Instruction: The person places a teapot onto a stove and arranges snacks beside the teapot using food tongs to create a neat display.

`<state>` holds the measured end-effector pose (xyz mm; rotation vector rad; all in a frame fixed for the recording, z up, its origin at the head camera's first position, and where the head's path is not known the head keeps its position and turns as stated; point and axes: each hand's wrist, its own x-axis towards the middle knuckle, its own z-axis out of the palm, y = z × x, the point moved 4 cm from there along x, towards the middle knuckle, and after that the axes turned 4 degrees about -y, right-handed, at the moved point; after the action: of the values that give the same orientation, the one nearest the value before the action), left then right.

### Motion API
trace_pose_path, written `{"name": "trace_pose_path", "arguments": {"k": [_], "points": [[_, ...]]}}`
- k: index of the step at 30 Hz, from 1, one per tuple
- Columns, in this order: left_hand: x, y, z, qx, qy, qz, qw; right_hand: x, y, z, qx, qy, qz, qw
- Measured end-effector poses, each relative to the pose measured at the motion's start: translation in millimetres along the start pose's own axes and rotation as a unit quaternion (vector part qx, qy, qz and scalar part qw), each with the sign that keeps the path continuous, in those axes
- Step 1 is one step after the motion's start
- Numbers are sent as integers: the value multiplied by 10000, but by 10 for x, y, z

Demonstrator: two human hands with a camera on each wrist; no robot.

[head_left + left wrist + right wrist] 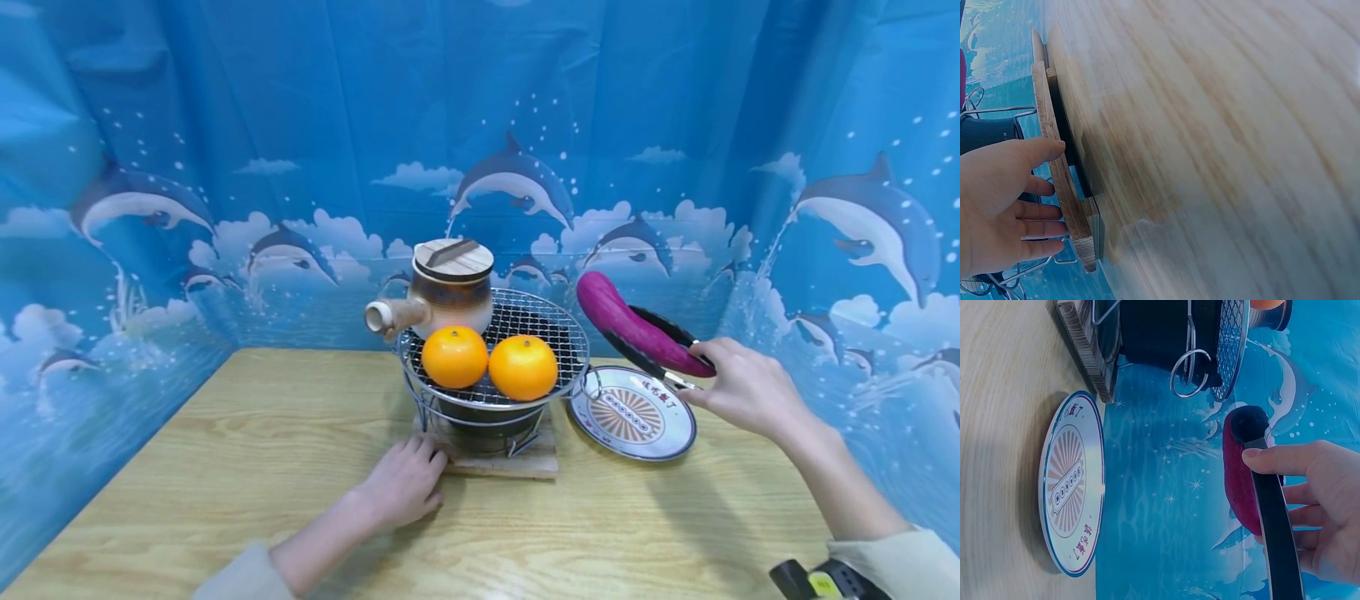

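My right hand [746, 387] holds a pair of black tongs [637, 354] above the plate [678, 421]. Between the tongs' arms lies a long purple eggplant [622, 317], raised clear of plate and grill. In the right wrist view, the thumb presses on one arm of the tongs [1275, 531]. My left hand [405, 483] is at the front left edge of the wooden board [502, 467] under the grill. From the left wrist view, its fingers lie loosely extended against the edge of the board [1066, 181]. Two oranges [454, 357] sit on the round wire grill rack [562, 333].
A lidded clay pot [450, 304] with a side handle stands at the back of the rack, its handle pointing left. Wire loops [591, 383] stick out from the grill toward the plate. A blue dolphin-print curtain [337, 125] encloses the back and sides of the wooden table [225, 467].
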<state>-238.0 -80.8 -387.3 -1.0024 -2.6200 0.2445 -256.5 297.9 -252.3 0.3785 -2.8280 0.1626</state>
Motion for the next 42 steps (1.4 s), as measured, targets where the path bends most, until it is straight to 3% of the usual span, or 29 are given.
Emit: {"name": "trace_pose_path", "arguments": {"k": [37,42], "points": [[-3,6,-27,-38,-68,-27,10000,207,-241,-122,71,-46,-152,9998],[0,4,-12,8,41,10,10000,251,-284,-123,94,-109,-156,9998]]}}
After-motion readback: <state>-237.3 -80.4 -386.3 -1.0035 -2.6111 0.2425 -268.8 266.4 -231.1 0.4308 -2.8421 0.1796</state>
